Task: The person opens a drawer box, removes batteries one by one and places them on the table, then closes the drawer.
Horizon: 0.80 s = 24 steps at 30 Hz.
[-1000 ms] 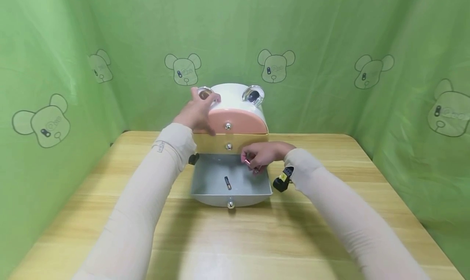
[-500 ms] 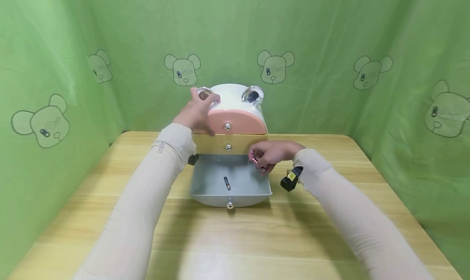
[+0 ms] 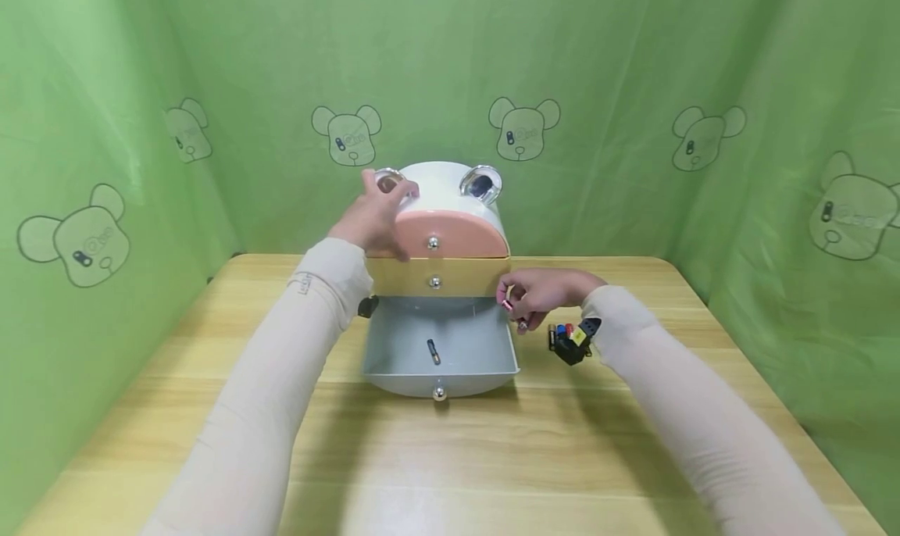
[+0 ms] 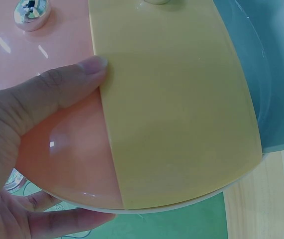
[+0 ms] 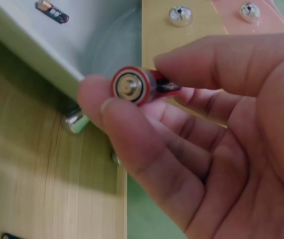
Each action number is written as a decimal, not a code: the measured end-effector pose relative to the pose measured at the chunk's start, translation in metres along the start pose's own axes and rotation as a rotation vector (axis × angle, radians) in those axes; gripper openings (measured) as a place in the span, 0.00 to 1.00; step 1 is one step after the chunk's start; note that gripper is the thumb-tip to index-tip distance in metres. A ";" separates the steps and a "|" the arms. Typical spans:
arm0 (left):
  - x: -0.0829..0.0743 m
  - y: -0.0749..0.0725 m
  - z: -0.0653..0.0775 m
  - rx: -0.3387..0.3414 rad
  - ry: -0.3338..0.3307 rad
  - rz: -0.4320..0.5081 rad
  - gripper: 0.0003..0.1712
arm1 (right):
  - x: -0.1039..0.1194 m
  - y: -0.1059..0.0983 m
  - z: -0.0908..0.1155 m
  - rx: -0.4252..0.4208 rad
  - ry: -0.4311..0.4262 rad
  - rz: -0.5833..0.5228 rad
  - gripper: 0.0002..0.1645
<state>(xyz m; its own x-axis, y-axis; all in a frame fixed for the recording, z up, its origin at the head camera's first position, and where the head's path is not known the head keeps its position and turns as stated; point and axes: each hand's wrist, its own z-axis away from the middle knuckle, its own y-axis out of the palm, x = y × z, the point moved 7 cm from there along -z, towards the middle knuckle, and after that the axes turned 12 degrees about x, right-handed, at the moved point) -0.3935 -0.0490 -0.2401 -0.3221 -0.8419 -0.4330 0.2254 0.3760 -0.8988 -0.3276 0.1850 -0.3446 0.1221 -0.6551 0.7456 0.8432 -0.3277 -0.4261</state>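
Note:
A frog-shaped drawer cabinet point(image 3: 450, 178) stands on the table, its grey bottom drawer point(image 3: 457, 325) pulled out. My left hand point(image 3: 369, 216) grips the cabinet's upper left side. In the left wrist view its thumb point(image 4: 57, 92) presses the pink drawer front point(image 4: 82, 144), with fingers behind the edge. My right hand point(image 3: 544, 290) is just right of the grey drawer, pinching a red battery point(image 5: 132, 87) between thumb and fingertips. A black and copper battery point(image 3: 433, 351) lies in the grey drawer. In the right wrist view, a silver-ended piece point(image 5: 76, 121) shows partly behind the fingers.
A yellow drawer point(image 3: 471, 276) sits shut between the pink and grey ones. Several small battery-like cylinders point(image 3: 561, 330) show beside the black wrist camera point(image 3: 573, 350). Green curtains point(image 3: 598, 51) surround the wooden table point(image 3: 450, 458) at the back and sides.
My right hand has moved right, from over the grey drawer to beyond its right side, with the red battery in it. The left hand stays on the cabinet.

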 end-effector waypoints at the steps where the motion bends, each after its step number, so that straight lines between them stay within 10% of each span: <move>1: 0.000 0.000 0.000 -0.002 -0.001 -0.003 0.68 | -0.001 -0.001 0.001 -0.005 0.000 0.000 0.17; 24: -0.002 -0.002 0.005 -0.013 0.010 -0.009 0.67 | -0.043 -0.015 0.024 -0.070 0.017 -0.078 0.15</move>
<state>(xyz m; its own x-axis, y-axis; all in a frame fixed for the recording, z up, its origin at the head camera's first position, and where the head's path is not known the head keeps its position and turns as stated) -0.3883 -0.0498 -0.2371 -0.3333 -0.8412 -0.4258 0.2101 0.3740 -0.9033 -0.3331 0.2346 -0.3572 0.0484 -0.6371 0.7693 0.8113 -0.4242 -0.4023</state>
